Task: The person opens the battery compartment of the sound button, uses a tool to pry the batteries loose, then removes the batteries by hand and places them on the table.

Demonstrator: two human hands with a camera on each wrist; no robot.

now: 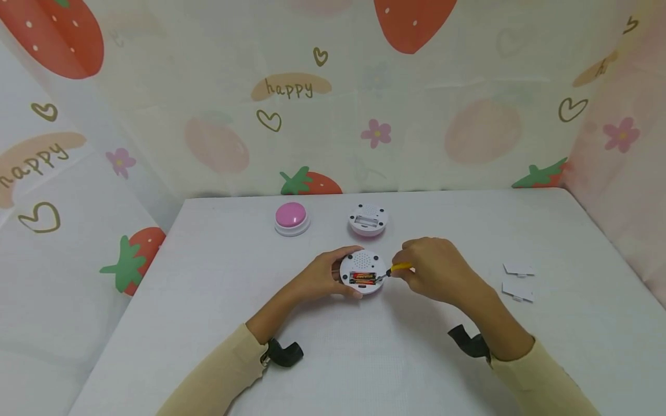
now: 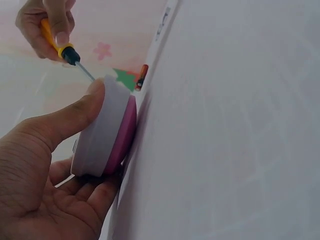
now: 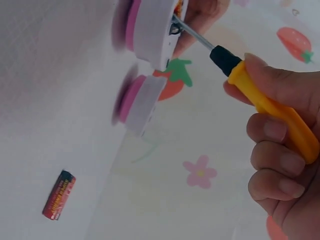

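Observation:
A round white-and-pink push button (image 1: 363,264) is turned underside up in the head view, with red-and-black batteries (image 1: 362,278) in its battery compartment. My left hand (image 1: 321,275) grips the button's side between thumb and fingers. In the left wrist view, its pink face is turned to the tabletop. My right hand (image 1: 434,268) holds a screwdriver (image 3: 272,107) with a yellow handle and black collar. The metal tip reaches the edge of the battery compartment; exact contact is unclear. A loose battery (image 3: 59,195) lies on the table, hidden from the head view.
Farther back stand an upright pink-topped button (image 1: 291,218) and an upside-down button (image 1: 367,221) with its battery compartment uncovered. Two white covers (image 1: 518,270) lie at the right of the white table (image 1: 208,323). A patterned cloth (image 1: 333,138) hangs behind.

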